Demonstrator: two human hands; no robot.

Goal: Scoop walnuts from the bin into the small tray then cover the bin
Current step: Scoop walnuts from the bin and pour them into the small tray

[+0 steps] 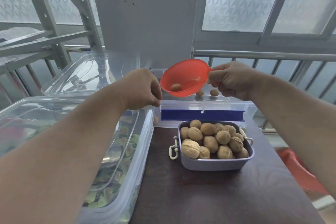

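Observation:
My right hand [231, 82] grips the handle of a red scoop [183, 80] held above the clear walnut bin [205, 103]. One walnut [176, 87] lies in the scoop. Two loose walnuts [207, 92] sit on the bin's floor behind it. My left hand [143, 87] pinches the bin's near left corner rim with curled fingers. In front of the bin, a small grey tray [216, 164] with white clips is heaped with walnuts [214, 140]. A clear lid [87, 76] lies at the back left.
A lidded clear box [112, 151] with green contents stands to the left, touching the walnut bin. The tray rests on a dark wooden table [200, 196]. A railing [263, 54] and windows stand behind. Something red [300, 171] lies low at the right.

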